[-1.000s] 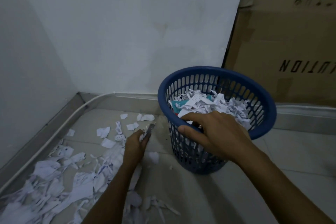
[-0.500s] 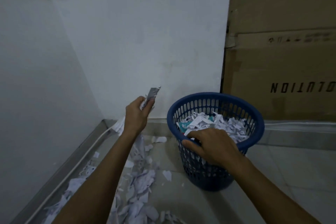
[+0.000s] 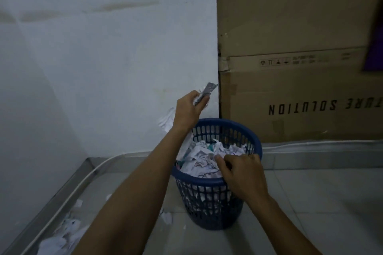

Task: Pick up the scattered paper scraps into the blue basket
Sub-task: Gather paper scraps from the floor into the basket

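— Which step are you on?

— The drop. My left hand (image 3: 189,111) is raised over the far-left rim of the blue basket (image 3: 209,198), fingers curled round a bunch of paper scraps (image 3: 204,94); a greyish strip sticks up out of the grip and some white pieces hang below my wrist, outside the rim. I judge this handful is about to go in.

— And the other hand?

— My right hand (image 3: 241,174) sits on the near-right rim, fingers hooked over the edge and thumb reaching inward toward the paper already in there. It steadies the basket, I think. Whether the fingertips pinch any paper I cannot tell.

— So what does the next move need?

— Bring the left hand a little further right, so it is squarely above the opening, then loosen the fingers. The dangling pieces could fall outside otherwise. The pile inside (image 3: 204,160) is already close to the top, so it may need pressing down.

— Much left to do?

— Yes. More loose scraps (image 3: 66,234) lie on the floor at lower left, along the wall, and a few small ones (image 3: 166,216) just beside the basket's foot. The basket stands on the tiles near the cardboard box (image 3: 300,97).
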{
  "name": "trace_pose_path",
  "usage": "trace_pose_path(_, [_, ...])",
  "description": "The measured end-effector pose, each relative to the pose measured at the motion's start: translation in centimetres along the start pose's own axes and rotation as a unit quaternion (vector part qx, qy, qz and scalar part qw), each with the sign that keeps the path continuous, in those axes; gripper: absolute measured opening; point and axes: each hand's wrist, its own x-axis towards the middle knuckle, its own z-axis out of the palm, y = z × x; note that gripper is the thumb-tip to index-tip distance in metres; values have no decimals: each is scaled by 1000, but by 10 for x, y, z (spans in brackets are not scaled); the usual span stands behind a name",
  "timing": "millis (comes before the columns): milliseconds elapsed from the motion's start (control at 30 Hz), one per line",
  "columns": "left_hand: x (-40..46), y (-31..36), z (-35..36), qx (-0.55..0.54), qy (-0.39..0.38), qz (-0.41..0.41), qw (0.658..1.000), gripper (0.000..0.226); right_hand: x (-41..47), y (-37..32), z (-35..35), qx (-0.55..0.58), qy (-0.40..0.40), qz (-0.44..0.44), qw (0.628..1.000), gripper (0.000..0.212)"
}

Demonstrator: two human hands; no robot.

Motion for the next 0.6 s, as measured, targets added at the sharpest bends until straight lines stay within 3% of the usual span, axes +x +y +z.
trace_pose_path(133, [-20,-9,40,-29,-27,-45,998,32,-7,13,5,23,13,8,1000,60])
trace_pose_path(267, [-39,-24,55,-63,-130,-81,986,30,-11,19,10,9,19,-10,1000,53])
trace_pose_path(400, [-39,-30,51,82,-274,-37,958,65,-11,18,12,18,30,-18,999,49])
trace_pose_path(467, [-39,-29,45,119,-256,1,959,71,-11,18,13,19,33,-17,999,50])
trace_pose_path(600, [-44,-29,26,181,-164,45,969,45,-12,18,14,5,9,-1,1000,55])
